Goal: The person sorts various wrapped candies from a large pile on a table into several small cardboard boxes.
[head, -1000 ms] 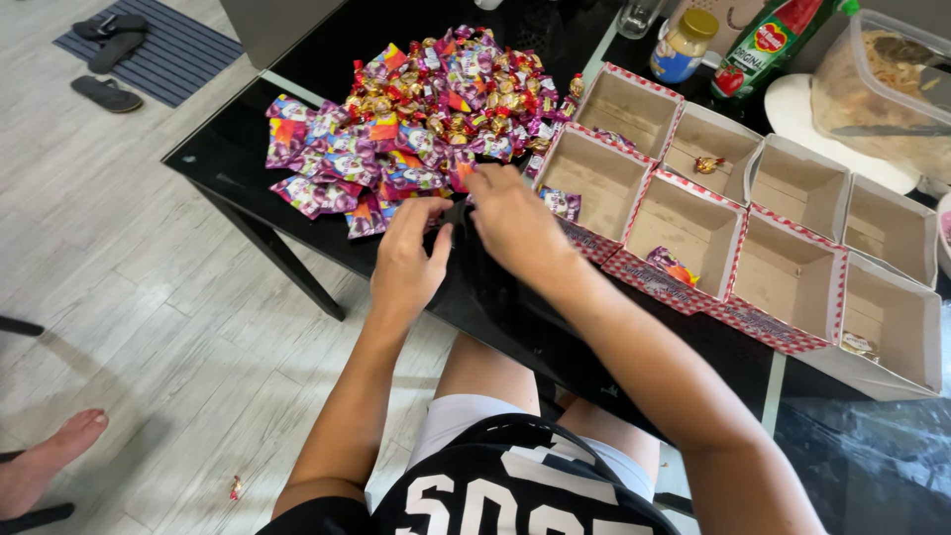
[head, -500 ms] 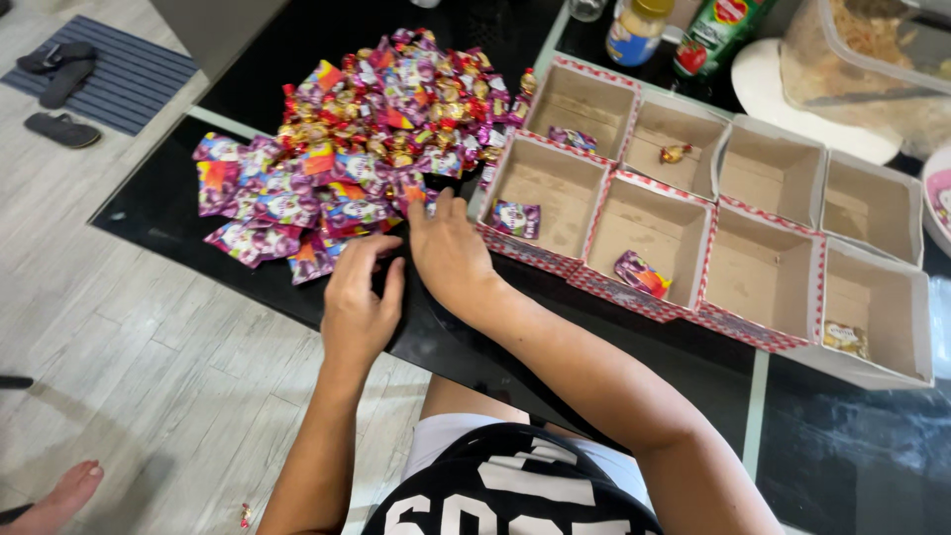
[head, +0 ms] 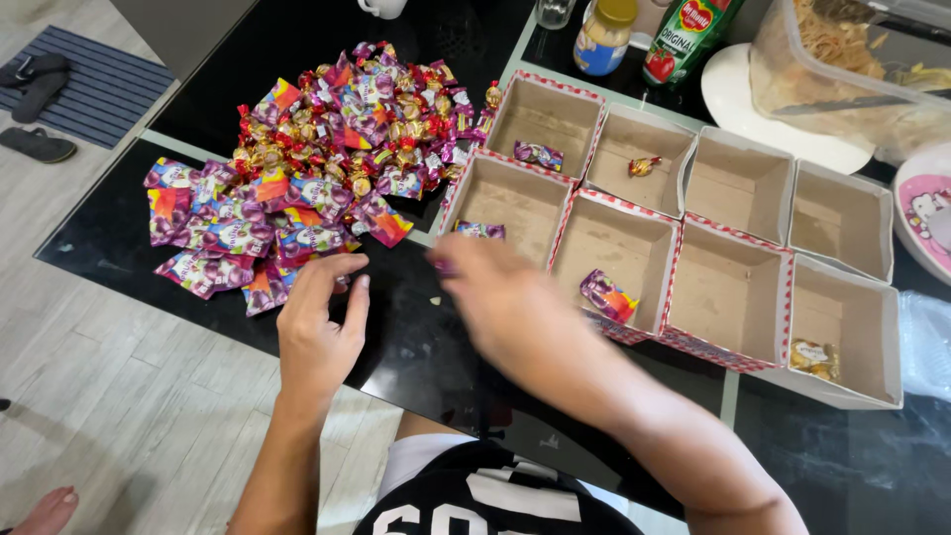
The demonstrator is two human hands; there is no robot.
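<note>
Left hand (head: 315, 332) beside candy pile (head: 317, 159), blurred right hand (head: 500, 307) near cardboard boxes (head: 684, 228), black table (head: 416, 337)

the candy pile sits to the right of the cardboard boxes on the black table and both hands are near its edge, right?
Not quite: the head view shows the candy pile to the left of the cardboard boxes, not the right. It does lie on the black table, with the left hand and right hand near its edge.

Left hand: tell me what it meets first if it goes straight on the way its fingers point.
The left hand points up and slightly right, toward the pile of purple and red wrapped candies; its nearest purple packets at the pile's lower edge likely come first, though depth is unclear.
</note>
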